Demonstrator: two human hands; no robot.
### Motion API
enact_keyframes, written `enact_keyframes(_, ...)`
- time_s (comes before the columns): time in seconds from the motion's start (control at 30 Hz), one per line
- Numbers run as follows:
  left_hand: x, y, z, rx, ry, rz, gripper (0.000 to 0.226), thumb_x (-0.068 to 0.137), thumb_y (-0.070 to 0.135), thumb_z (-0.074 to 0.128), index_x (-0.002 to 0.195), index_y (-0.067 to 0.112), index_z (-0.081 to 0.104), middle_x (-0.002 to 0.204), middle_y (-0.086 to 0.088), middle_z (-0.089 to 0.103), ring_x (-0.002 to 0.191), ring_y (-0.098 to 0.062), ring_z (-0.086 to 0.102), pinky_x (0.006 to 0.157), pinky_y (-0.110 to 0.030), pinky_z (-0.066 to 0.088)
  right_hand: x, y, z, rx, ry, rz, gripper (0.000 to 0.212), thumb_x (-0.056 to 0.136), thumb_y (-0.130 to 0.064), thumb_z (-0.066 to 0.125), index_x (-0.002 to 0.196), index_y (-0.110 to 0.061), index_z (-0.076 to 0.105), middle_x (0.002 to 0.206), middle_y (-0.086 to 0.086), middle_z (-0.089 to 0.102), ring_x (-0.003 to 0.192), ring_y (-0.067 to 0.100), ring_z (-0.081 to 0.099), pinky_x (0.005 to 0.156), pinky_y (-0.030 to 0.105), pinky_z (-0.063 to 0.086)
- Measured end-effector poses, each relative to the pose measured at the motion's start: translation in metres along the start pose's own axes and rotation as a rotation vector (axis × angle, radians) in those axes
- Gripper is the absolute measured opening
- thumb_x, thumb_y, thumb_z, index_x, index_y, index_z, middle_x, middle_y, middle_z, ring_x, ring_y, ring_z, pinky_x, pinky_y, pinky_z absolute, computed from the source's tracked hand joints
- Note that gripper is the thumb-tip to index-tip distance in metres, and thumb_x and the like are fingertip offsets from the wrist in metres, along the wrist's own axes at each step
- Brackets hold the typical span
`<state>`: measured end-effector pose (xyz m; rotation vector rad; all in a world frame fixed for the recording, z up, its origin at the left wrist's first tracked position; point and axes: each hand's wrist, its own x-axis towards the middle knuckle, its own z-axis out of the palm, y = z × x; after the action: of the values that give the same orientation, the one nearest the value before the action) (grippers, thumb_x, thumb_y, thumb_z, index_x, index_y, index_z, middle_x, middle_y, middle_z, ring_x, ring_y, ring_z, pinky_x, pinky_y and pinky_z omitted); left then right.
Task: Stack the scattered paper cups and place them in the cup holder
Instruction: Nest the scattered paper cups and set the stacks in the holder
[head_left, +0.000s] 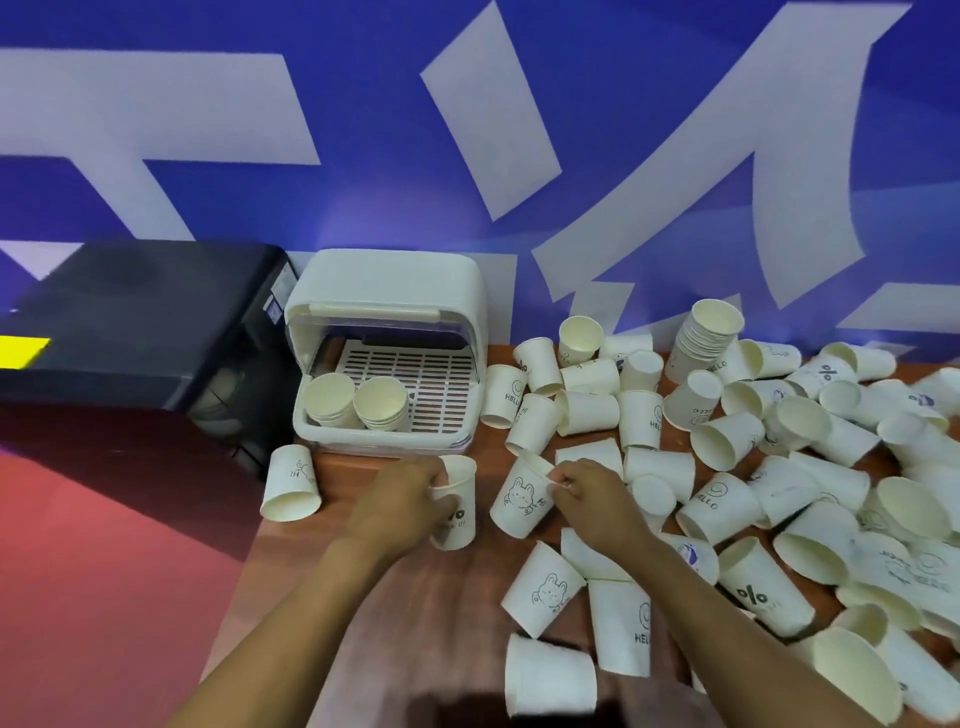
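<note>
My left hand (402, 499) grips an upright white paper cup (460, 506) near its rim, just in front of the cup holder. My right hand (587, 493) pinches the rim of a tilted bunny-print cup (519, 501) beside it. The cup holder (387, 358) is a white box with its lid raised and a slatted tray inside; two short stacks of cups (353, 402) stand in its front left. Several loose cups lie scattered over the wooden table (395, 597) to the right. A tall stack of cups (709, 332) leans at the back.
A black machine (140, 332) stands left of the cup holder. One cup (291, 483) lies at the table's left edge, beyond which is red floor (104, 571). A blue and white wall (467, 130) closes the back.
</note>
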<state>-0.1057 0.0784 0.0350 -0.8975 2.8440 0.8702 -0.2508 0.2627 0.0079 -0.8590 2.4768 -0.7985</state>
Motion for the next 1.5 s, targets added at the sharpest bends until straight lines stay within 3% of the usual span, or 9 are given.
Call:
enact_keyframes(0.1,0.000,-0.010,-0.017,0.025,-0.007,0.059,0.018,0.080,0.034,0.068,0.083,0.021,0.056,0.097,0.003,0.058,0.085,-0.015,0.055,0.074,-0.028,0.044,-0.001,-0.021,0.001,0.018,0.017,0.027,0.014,0.090,-0.018,0.054,0.090,-0.009,0.064,0.090,0.005,0.060,0.084,0.018,0.057,0.075,0.031,0.046)
enact_keyframes(0.2,0.002,-0.028,-0.040,-0.001,0.037,0.097,0.018,0.079,0.032,0.069,0.086,0.018,0.060,0.099,0.001,0.058,0.091,-0.019,0.056,0.081,-0.031,0.046,0.002,-0.047,0.004,0.029,0.035,0.014,0.008,0.089,-0.020,0.057,0.086,-0.016,0.063,0.091,0.003,0.060,0.085,0.016,0.057,0.079,0.034,0.048)
enact_keyframes(0.33,0.003,-0.060,-0.066,-0.011,0.084,0.142,0.016,0.082,0.031,0.065,0.094,0.021,0.065,0.105,0.003,0.057,0.098,-0.019,0.054,0.087,-0.036,0.046,0.008,-0.085,0.018,0.017,0.064,-0.003,0.008,0.089,-0.021,0.057,0.087,-0.020,0.064,0.089,-0.004,0.061,0.084,0.012,0.057,0.076,0.031,0.047)
enact_keyframes(0.5,0.001,-0.102,-0.091,0.017,0.135,0.165,0.022,0.081,0.026,0.060,0.102,0.022,0.066,0.108,0.010,0.053,0.108,-0.016,0.048,0.085,-0.027,0.036,0.013,-0.125,0.048,-0.038,0.039,-0.009,0.009,0.090,-0.023,0.055,0.086,-0.022,0.063,0.086,-0.009,0.061,0.080,0.009,0.056,0.068,0.026,0.041)
enact_keyframes(0.67,0.009,-0.132,-0.121,0.014,0.165,0.211,0.019,0.081,0.023,0.059,0.098,0.020,0.066,0.104,0.007,0.055,0.106,-0.019,0.048,0.089,-0.033,0.040,0.022,-0.162,0.063,-0.053,0.071,-0.026,0.011,0.090,-0.020,0.054,0.085,-0.019,0.064,0.081,-0.010,0.059,0.080,0.010,0.057,0.076,0.033,0.050)
enact_keyframes(0.83,0.027,-0.139,-0.143,0.051,0.281,0.278,0.018,0.087,0.022,0.056,0.102,0.018,0.065,0.102,0.005,0.054,0.107,-0.017,0.045,0.090,-0.027,0.036,0.041,-0.189,0.065,-0.085,0.122,-0.020,0.009,0.088,-0.026,0.056,0.085,-0.026,0.065,0.087,-0.009,0.066,0.081,0.010,0.059,0.075,0.033,0.051)
enact_keyframes(1.03,0.053,-0.135,-0.150,0.133,0.309,0.258,0.023,0.090,0.025,0.054,0.109,0.021,0.065,0.108,0.005,0.056,0.108,-0.018,0.046,0.091,-0.031,0.039,0.065,-0.211,0.054,-0.219,0.202,-0.077,0.013,0.088,-0.028,0.056,0.093,-0.023,0.067,0.094,-0.006,0.068,0.085,0.014,0.060,0.072,0.032,0.051)
enact_keyframes(1.23,0.067,-0.140,-0.139,0.173,0.286,0.192,0.023,0.090,0.027,0.052,0.107,0.019,0.065,0.106,0.000,0.056,0.106,-0.022,0.048,0.087,-0.032,0.040,0.087,-0.216,0.057,-0.446,0.210,-0.250,0.021,0.093,-0.033,0.051,0.102,-0.021,0.066,0.101,-0.003,0.067,0.091,0.019,0.062,0.068,0.029,0.043)
enact_keyframes(1.5,0.083,-0.144,-0.123,0.219,0.210,0.128,0.024,0.093,0.028,0.047,0.109,0.020,0.062,0.109,-0.002,0.053,0.109,-0.022,0.046,0.089,-0.032,0.042,0.105,-0.207,0.070,-0.482,0.133,-0.306,0.022,0.092,-0.028,0.049,0.101,-0.018,0.066,0.096,0.002,0.066,0.091,0.024,0.061,0.072,0.032,0.044)
